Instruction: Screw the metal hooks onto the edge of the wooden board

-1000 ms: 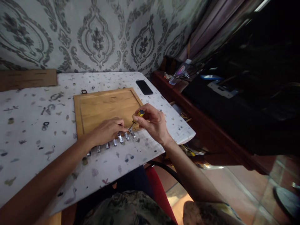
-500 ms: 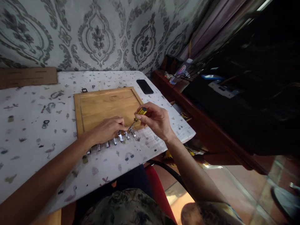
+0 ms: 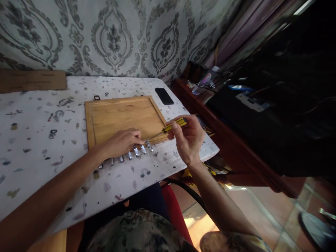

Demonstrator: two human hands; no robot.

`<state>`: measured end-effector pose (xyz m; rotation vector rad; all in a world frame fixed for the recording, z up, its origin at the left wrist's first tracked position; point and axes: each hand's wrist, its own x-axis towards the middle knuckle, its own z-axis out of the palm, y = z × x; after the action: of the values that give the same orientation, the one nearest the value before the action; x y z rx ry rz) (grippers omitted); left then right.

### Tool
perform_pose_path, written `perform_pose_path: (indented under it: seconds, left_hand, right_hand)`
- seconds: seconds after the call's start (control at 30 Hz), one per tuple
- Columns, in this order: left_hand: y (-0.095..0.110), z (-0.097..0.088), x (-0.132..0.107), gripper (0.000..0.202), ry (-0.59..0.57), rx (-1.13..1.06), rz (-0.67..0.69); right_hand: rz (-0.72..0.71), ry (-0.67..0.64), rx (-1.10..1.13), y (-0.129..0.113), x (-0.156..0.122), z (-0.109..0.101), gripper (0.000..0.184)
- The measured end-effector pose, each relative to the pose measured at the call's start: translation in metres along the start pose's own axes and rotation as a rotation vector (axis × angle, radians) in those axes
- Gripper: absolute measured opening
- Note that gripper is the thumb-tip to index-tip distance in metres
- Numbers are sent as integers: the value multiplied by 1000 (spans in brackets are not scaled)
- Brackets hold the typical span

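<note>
A wooden board (image 3: 123, 117) with a raised frame lies on the patterned table (image 3: 39, 147). Along its near edge runs a row of several small metal hooks (image 3: 136, 151). My left hand (image 3: 121, 141) rests on that edge, fingers curled and pinched at one of the hooks. My right hand (image 3: 187, 138) grips a yellow and black screwdriver (image 3: 173, 125). The tool lies nearly flat, and its thin shaft points left toward my left fingertips.
A black phone (image 3: 164, 96) lies on the table beyond the board. A brown cardboard strip (image 3: 31, 80) leans at the wall, far left. To the right stands a dark wooden cabinet (image 3: 223, 140) with clutter and a bottle (image 3: 203, 80). The table's edge is close to my right wrist.
My right hand has swung out to the right and tipped the screwdriver from a steep angle to nearly flat. The left hand has stayed at the hooks.
</note>
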<state>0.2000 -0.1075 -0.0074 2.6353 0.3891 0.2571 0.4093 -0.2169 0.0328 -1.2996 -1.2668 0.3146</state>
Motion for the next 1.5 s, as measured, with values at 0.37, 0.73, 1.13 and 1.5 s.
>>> perform_pose_path:
  seconds: [0.37,0.73,1.13,1.5]
  left_hand:
    - [-1,0,0,31,19,24,18]
    - [-1,0,0,31,20,-17,5]
    - [0,0,-1,35,21,-6,12]
    - [2,-1,0,36,0,17,-1]
  right_hand:
    - [54,-80,-76,6,-1,2,35]
    - [49,-90,-78,8,2,3,36]
    - [102,-228,-14,3,12,4,49]
    - [152,-437,223,-2,21,-2,47]
